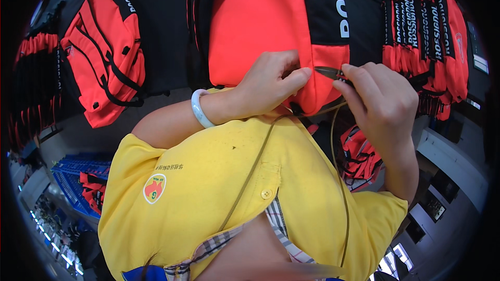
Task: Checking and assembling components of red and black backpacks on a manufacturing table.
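Note:
A red and black backpack [255, 21] lies on the dark table straight ahead of me, its black panel with white lettering on the right side. My left hand [271, 84] is closed on the red fabric near the bag's lower edge, thumb and fingers pinching it. In my right hand [383, 99] is a small pair of thread snips [327, 73], held between thumb and forefinger. The snips' dark blades point left, against the red fabric beside my left thumb. An olive cord [250, 171] runs from near the snips over my chest.
On the dark table [166, 26], another red backpack [104, 54] with black straps lies to the left. Stacks of similar red and black bags stand at the far left [39, 83] and the right [422, 41]. More red bags [359, 151] show below, near a blue crate [78, 171].

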`<state>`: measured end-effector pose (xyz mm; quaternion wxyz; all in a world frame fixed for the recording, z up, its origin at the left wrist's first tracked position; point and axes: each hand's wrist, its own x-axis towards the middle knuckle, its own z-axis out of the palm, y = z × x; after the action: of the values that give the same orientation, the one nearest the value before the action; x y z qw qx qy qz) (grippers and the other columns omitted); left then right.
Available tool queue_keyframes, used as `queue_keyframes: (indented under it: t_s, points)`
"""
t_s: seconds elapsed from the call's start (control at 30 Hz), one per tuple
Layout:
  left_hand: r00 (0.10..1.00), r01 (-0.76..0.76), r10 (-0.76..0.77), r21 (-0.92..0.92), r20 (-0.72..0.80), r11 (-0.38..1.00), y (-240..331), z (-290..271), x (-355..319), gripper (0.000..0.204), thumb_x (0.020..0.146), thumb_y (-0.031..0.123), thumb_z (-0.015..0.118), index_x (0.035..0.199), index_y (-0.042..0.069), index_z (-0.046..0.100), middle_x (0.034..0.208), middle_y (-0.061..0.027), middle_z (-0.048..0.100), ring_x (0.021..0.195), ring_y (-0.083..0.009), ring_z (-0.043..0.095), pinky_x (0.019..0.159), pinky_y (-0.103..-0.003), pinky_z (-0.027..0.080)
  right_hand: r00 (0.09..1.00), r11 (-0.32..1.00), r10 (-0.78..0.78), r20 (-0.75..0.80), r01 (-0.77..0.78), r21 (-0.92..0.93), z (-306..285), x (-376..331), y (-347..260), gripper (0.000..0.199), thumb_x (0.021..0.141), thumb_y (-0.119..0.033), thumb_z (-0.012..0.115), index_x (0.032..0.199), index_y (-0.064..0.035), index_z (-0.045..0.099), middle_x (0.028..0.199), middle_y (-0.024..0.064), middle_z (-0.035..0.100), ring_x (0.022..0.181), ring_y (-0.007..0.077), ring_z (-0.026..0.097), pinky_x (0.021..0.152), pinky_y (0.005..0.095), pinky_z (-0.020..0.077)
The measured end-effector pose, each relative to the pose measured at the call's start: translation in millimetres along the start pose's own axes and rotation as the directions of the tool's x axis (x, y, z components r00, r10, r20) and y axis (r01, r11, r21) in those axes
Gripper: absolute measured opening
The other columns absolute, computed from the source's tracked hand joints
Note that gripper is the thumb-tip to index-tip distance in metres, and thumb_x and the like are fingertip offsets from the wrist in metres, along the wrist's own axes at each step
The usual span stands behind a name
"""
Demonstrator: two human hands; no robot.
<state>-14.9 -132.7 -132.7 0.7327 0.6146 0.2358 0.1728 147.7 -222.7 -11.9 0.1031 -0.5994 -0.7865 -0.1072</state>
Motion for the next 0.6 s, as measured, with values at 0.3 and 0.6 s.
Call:
queue_keyframes:
  t_s: [0.3,0.6]
  points:
    - [1.000,-0.011,0.011,-0.020,0.002,1.000,1.0,0.6,0.8,0.031,0.088,0.024,0.056,0.076,-0.005,0.056,0.056,-0.0076,0.054,0.051,-0.0115,0.049,0.049,-0.029,0.038,1.000,0.999,-0.023,0.011,0.023,-0.027,0.7,2.2,-0.4,0.021,0.068,-0.015,0.075,0.076,-0.0076,0.057,0.064,0.0015,0.045,0.057,0.0160,0.052,0.050,0.0304,0.0397]
    - [0.999,-0.002,0.000,0.047,0.043,0.999,0.2,-5.4,-0.8,0.026,0.095,0.022,0.055,0.083,-0.001,0.058,0.063,-0.0022,0.057,0.057,-0.0067,0.054,0.051,-0.022,0.043,0.999,0.996,-0.035,-0.007,0.034,-0.083,-0.4,4.7,-1.4,0.020,0.069,-0.016,0.074,0.076,-0.0081,0.057,0.063,0.0012,0.044,0.057,0.0155,0.051,0.049,0.0299,0.0383]
